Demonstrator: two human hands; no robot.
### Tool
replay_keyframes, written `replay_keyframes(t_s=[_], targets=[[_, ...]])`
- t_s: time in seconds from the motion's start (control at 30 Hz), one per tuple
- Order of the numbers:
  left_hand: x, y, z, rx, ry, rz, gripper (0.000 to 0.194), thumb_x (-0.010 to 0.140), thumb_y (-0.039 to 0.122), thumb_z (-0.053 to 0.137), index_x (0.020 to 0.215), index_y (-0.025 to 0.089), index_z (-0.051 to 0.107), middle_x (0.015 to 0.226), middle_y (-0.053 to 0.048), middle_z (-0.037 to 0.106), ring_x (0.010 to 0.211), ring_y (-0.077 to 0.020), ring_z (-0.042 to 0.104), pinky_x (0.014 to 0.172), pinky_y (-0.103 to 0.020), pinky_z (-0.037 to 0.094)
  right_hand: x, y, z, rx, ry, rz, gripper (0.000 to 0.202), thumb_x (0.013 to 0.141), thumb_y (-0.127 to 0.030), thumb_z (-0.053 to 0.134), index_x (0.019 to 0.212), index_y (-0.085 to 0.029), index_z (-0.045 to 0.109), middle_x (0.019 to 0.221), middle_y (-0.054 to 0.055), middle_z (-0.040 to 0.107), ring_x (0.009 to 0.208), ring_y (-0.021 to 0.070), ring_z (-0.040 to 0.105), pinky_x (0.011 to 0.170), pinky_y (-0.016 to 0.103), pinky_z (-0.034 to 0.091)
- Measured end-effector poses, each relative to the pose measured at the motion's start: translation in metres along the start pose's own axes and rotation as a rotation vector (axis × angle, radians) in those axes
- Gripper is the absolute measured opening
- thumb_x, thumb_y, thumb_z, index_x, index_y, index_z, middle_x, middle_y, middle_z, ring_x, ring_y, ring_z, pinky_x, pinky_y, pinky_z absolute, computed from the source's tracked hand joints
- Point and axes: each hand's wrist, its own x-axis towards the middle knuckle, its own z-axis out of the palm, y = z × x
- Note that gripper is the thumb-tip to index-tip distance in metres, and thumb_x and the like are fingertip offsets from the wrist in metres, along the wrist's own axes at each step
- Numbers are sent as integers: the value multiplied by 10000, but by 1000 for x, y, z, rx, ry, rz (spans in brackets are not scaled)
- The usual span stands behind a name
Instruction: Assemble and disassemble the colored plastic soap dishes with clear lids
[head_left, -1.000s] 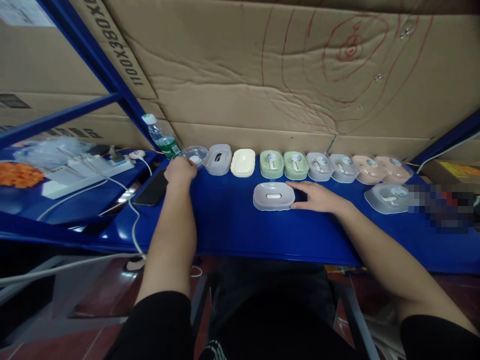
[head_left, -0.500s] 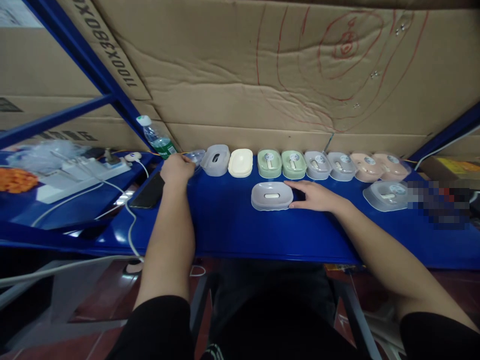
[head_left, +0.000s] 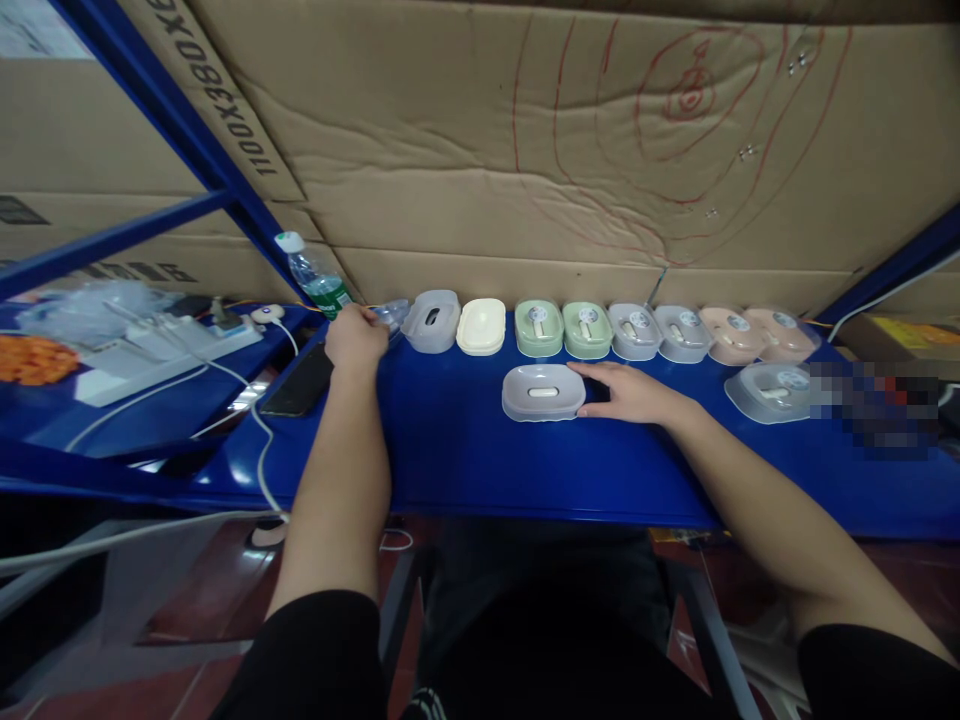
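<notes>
Because the left hand (head_left: 356,338) is seen from behind, its fingers are mostly hidden; it reaches beside a clear bowl (head_left: 393,313), and I cannot tell how far it is open or whether it has hold of the rim. The right hand (head_left: 630,392), half open, holds the right end of a grey dish (head_left: 543,393) between spread thumb and forefinger; its other fingers are hard to make out. That dish sits on the blue table (head_left: 480,465), in front of the row of boxes. The left wrist partly covers a dark phone (head_left: 298,385). Blocky pixels cut into the clear-lidded box (head_left: 769,393) at far right.
</notes>
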Motion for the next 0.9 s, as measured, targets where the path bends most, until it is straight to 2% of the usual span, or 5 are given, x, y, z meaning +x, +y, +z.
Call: replay_keyframes(t_s=[0.3,0.43,0.67,0.8,0.9], targets=[[0,0,-3,24,-8,-16,196,805,267,823,935,224,683,1166,-132,764,1192,-375,705,1039,-514,552,0,-1,-1,17,-4,-4,900,845,-622,840,1625,-312,513,1522,129,666,1346,422,669,1090,658,574],[-2,0,-4,-37,111,59,193,838,287,796,964,218,667,1177,-141,735,1204,-386,696,1061,-560,544,0,-1,-1,21,-12,15,916,840,-643,833,1627,-301,511,1529,137,658,1358,432,657,1090,665,569],[-29,27,-6,-428,420,586,179,960,363,674,1029,233,572,1351,-180,640,1279,-329,638,1011,-480,568,1,-4,-2,28,-15,24,980,818,-715,816,1641,-296,488,1513,146,670,1364,452,648,1103,655,557],[-73,52,5,-520,372,810,289,1010,491,595,1066,208,592,1128,-130,750,776,-197,688,727,-360,558,3,-8,-1,92,135,5,1056,896,-695,743,1741,-311,238,1557,157,629,1287,419,699,1035,622,609],[-103,65,14,-550,174,1005,418,1022,585,563,1175,202,629,926,-52,754,651,-152,639,667,-306,523,3,-12,-1,91,316,5,1107,949,-650,692,1759,-322,12,1674,166,495,1263,407,704,976,596,640]])
